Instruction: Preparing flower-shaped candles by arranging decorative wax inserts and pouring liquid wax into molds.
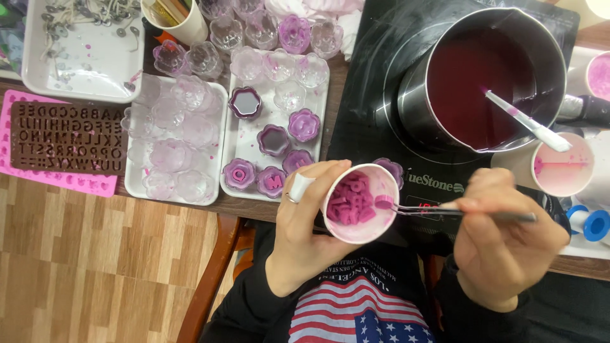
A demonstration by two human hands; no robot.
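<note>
My left hand (304, 222) grips a white paper cup (373, 226), tilted toward me and holding several small pink wax letters (348, 202). My right hand (502, 235) holds metal tweezers (445, 210) whose tips pinch one pink piece (383, 202) at the cup's rim. Just beyond the cup, a white tray (241, 136) carries flower-shaped clear holders; several are filled with purple wax, and two of those have a pink letter (239, 174) on top.
A steel pot (553, 57) of dark red liquid with a white stirrer (530, 124) sits on a black hob (362, 108). Left are a second tray of clear holders (135, 181), a brown letter mould (63, 136) on a pink mat, and a white bin (82, 63). A paper cup (562, 168) stands right.
</note>
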